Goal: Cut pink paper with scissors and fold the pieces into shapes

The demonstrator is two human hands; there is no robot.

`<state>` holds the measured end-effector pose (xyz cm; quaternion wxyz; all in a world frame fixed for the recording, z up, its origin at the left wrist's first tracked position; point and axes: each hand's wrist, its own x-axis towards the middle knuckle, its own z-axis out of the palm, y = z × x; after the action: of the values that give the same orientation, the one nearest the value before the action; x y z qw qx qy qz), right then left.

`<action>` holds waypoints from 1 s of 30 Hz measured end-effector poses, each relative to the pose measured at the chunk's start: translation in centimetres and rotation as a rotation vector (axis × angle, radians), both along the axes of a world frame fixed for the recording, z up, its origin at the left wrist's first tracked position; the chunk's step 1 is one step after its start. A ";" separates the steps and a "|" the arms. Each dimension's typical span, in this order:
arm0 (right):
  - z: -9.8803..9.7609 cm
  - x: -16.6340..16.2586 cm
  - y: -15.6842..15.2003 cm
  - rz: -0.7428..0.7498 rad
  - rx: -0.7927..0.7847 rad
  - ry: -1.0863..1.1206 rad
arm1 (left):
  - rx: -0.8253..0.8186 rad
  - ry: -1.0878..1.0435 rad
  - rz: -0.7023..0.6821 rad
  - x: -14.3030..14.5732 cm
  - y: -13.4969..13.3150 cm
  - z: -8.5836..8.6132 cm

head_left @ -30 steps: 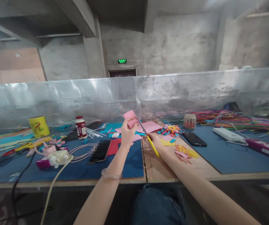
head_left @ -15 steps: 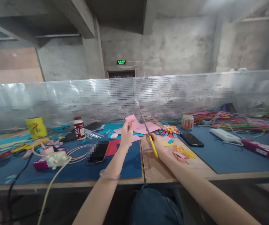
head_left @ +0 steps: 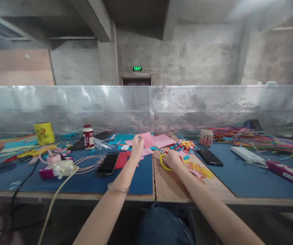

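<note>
Bottle (head_left: 88, 137), red-capped, lettered COSTA; wall sign (head_left: 137, 68), green, reading EXIT. The left hand (head_left: 138, 148) pinches a small, plain pink paper piece (head_left: 148, 139) over the desk (head_left: 169, 185), beside a larger pink sheet (head_left: 164, 140); the right hand (head_left: 174, 160) grips yellow-handled scissors (head_left: 162, 163). Yellow canister (head_left: 44, 133) and squat jar (head_left: 206, 137): contents indistinct.

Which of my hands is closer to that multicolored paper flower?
Right. Your right hand, holding the yellow-handled scissors, is just left and in front of the paper flower; your left hand, holding pink paper, is farther to its left.
</note>
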<state>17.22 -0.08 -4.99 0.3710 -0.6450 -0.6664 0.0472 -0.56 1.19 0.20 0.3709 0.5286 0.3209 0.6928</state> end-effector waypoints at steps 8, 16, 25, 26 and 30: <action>0.8 -0.1 0.0 -0.005 0.052 0.123 | -0.338 -0.296 -0.304 0.0 -0.5 1.0; 1.5 0.3 -0.7 0.355 -0.002 0.674 | -0.449 -0.359 -0.438 -0.3 -1.4 1.6; 3.1 -0.1 -2.2 0.450 -0.102 0.876 | -0.539 -0.076 -0.761 0.3 -2.3 0.9; 3.2 -0.2 -2.5 0.459 -0.114 0.892 | -0.542 -0.069 -0.810 0.3 -2.5 1.0; 3.6 -0.4 -3.7 0.541 -0.148 0.946 | -0.552 -0.125 -0.969 0.0 -3.3 1.6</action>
<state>16.86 -3.77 -1.39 0.5585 -0.3836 -0.5637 0.4724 -0.60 -2.10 1.84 0.7897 0.4567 0.1881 0.3638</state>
